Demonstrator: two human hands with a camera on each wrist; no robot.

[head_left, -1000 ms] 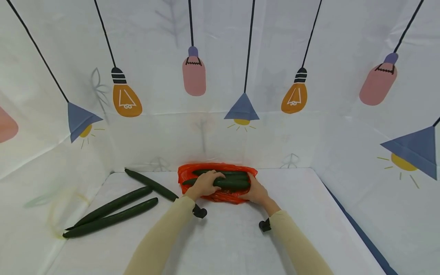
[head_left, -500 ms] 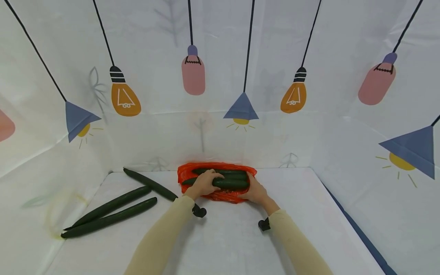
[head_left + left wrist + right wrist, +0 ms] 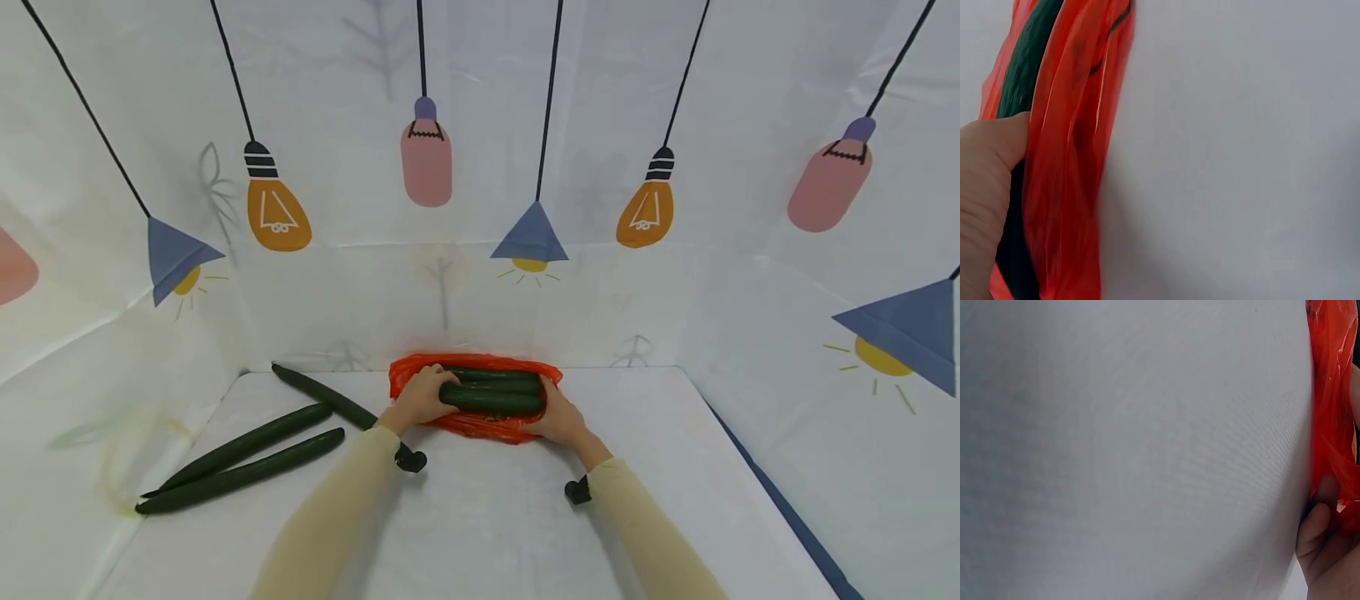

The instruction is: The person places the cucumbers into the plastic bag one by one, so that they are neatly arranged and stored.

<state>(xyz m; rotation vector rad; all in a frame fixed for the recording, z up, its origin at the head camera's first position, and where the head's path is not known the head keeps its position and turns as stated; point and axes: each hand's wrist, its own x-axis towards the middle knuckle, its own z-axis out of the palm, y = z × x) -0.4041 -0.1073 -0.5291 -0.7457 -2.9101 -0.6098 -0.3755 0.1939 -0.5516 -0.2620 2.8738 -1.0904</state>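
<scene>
Dark green cucumbers [image 3: 495,402] lie side by side in a red plastic bag [image 3: 480,429] at the back of the white table. My left hand [image 3: 422,398] grips the cucumbers near the bag's left end. In the left wrist view, its thumb [image 3: 997,140] lies against a cucumber [image 3: 1030,62] beside the bag's crumpled side [image 3: 1063,206]; the other fingers are hidden. At the right end, my right hand [image 3: 558,417] holds the bag by its edge. The right wrist view shows curled fingers [image 3: 1314,524] against the red plastic [image 3: 1332,425].
Three long loose cucumbers lie on the table's left side: one slanting at the back [image 3: 318,392], one in the middle [image 3: 243,448] and one nearer the front [image 3: 243,478]. A white wall hanging [image 3: 465,300] printed with lamps rises behind the table.
My left hand has slid left along the cucumbers toward the bag's left end, uncovering more of their length. My right hand has stayed at the bag's right end.
</scene>
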